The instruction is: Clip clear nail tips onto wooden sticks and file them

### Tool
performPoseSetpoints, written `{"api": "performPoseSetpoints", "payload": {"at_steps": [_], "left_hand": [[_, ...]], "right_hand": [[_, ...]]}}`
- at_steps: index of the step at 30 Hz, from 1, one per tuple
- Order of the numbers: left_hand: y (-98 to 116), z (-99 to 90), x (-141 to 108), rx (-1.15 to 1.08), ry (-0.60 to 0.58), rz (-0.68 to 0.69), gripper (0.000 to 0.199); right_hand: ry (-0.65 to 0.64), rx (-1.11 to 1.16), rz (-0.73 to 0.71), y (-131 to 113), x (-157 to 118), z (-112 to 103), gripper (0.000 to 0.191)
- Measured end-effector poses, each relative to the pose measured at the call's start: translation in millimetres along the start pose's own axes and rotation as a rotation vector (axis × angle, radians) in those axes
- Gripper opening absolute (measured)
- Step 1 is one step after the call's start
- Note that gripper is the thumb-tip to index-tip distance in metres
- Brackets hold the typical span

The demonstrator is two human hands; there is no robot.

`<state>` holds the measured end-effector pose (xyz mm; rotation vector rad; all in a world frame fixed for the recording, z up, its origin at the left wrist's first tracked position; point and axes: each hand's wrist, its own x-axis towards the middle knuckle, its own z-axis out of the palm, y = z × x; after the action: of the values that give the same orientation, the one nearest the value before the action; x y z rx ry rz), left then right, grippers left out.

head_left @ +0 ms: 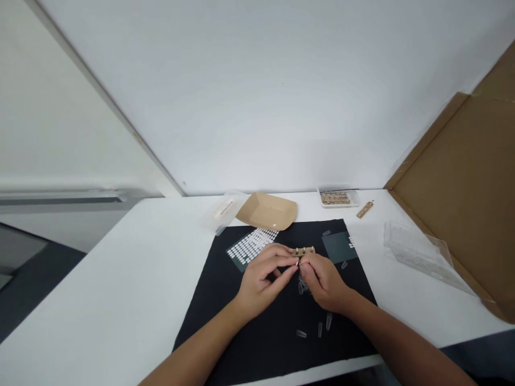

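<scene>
As I watch remotely through the head camera, both hands meet above the black cloth (257, 348), near its middle. The left hand (261, 273) is narrowly closed at the tips, its thumb and a finger pinching a small white piece (297, 263); this piece is too small for me to read its direction. The right hand (324, 281) is curled, thumb bent in just beside the white piece; I cannot tell what, if anything, it grips.

Just beyond the fingertips lies a brown strip (304, 251) with three shiny studs in a row. Its long axis runs left to right across the cloth, its left end close against the left hand's fingers; I cannot tell whether they touch it. Clear plastic tips (301, 288) lie under the right hand, with more scattered nearer the body. Left of the strip, a sheet of white stickers (252, 244) lies slantwise, partly beside the paper tray (267, 211).
</scene>
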<state>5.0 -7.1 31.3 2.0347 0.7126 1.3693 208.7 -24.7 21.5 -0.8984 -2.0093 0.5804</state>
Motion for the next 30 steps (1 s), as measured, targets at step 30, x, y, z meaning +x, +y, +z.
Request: {"api": "performPoseSetpoints", "payload": {"at_steps": [30], "left_hand": [[9, 3.8, 4, 0.12, 0.063, -0.074, 0.011]], "right_hand": [[0.034, -0.737, -0.268, -9, 5, 3, 0.032]]}}
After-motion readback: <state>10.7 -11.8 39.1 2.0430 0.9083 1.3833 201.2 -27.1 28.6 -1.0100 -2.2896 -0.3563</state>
